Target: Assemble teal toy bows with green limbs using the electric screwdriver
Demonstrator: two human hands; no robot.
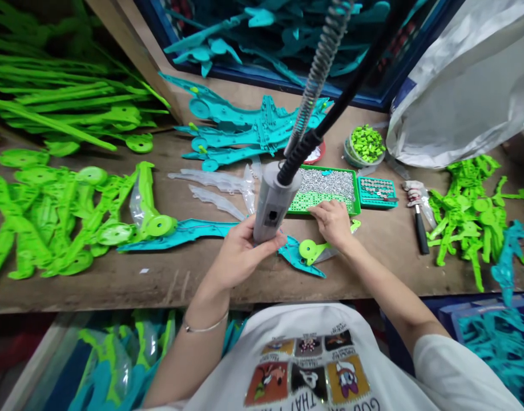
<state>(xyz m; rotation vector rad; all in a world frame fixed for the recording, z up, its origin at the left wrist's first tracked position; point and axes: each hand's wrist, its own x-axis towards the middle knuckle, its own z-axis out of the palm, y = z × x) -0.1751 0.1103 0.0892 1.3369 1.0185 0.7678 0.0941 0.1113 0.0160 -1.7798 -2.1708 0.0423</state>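
Note:
My left hand (pixel 240 251) is wrapped round a grey electric screwdriver (pixel 273 200), which hangs from a coiled spring and a black cable. Under it lies a long blue plastic part (pixel 189 233) with a green round-ended piece (pixel 311 251) on its right end. At the front edge of a green tray (pixel 357 197) full of small screws, my right hand (pixel 333 222) has its fingers pinched together over the perforated surface; anything between the fingertips is too small to make out.
Green parts (pixel 39 217) pile up on the left, more green parts (pixel 471 211) on the right. Blue parts (pixel 245 123) lie behind. A tub of green bits (pixel 367 144), a teal tray (pixel 378 204) and a black-handled tool (pixel 420 228) sit right. A spring and cable hang overhead.

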